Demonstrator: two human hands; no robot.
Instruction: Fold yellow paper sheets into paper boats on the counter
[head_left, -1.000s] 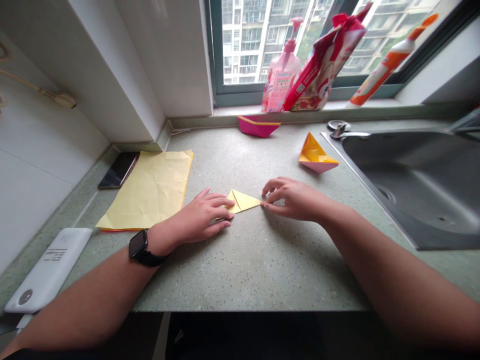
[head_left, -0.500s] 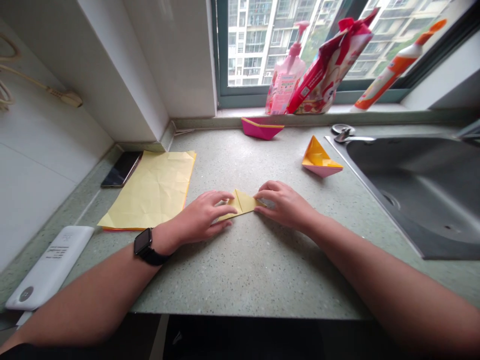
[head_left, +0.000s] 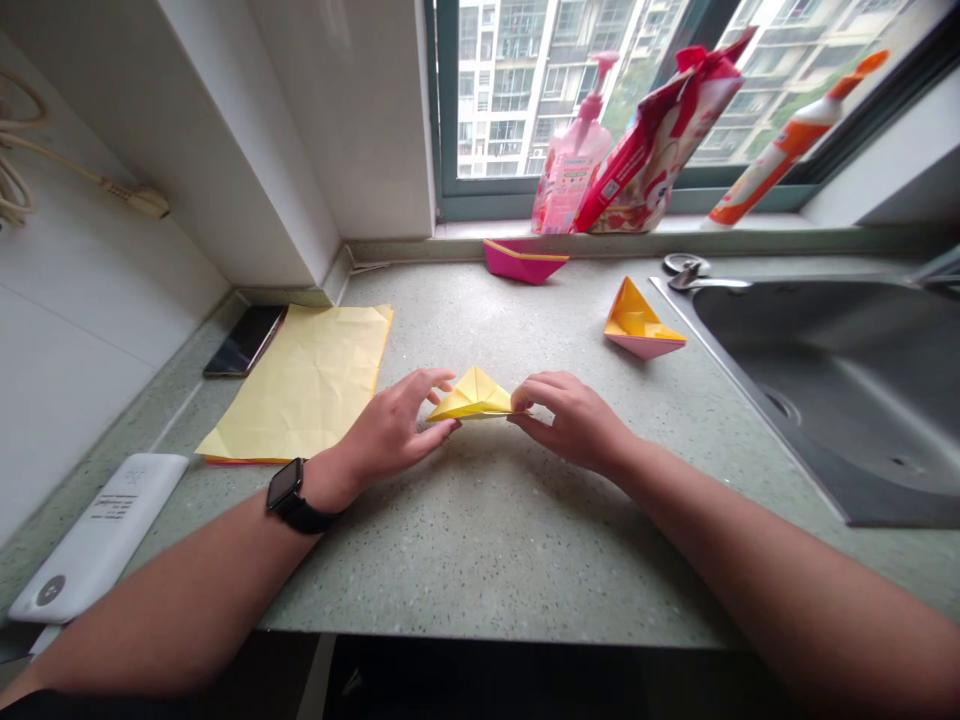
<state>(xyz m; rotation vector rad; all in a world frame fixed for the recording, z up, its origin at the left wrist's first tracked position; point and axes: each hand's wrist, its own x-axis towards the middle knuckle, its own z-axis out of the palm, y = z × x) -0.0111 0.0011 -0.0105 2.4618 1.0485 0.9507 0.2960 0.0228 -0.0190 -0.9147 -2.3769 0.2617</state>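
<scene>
Folded yellow paper (head_left: 474,396), with a raised peak in its middle and a point at each side, is between my hands over the counter. My right hand (head_left: 574,415) pinches its right corner between thumb and bent fingers. Around the left corner, my left hand (head_left: 394,420) has its thumb and fingers spread apart, the thumb just below the paper's lower edge. Whether the left fingertips touch the paper is hard to make out. Beyond my hands stand a magenta paper boat (head_left: 525,264) by the sill and a pink and orange paper boat (head_left: 643,325) near the sink.
Yellow sheets (head_left: 300,375) lie left on the speckled counter (head_left: 480,540), beside a black phone (head_left: 244,342) and a white power bank (head_left: 101,535). A metal sink (head_left: 847,380) is at right. The sill holds a pump bottle (head_left: 571,165), red bag (head_left: 649,150) and orange-white bottle (head_left: 784,150).
The yellow paper has gone from lying flat to a tilted shape with a raised peak. My left hand has drawn back left and its fingers have spread; my right hand stays at the right corner.
</scene>
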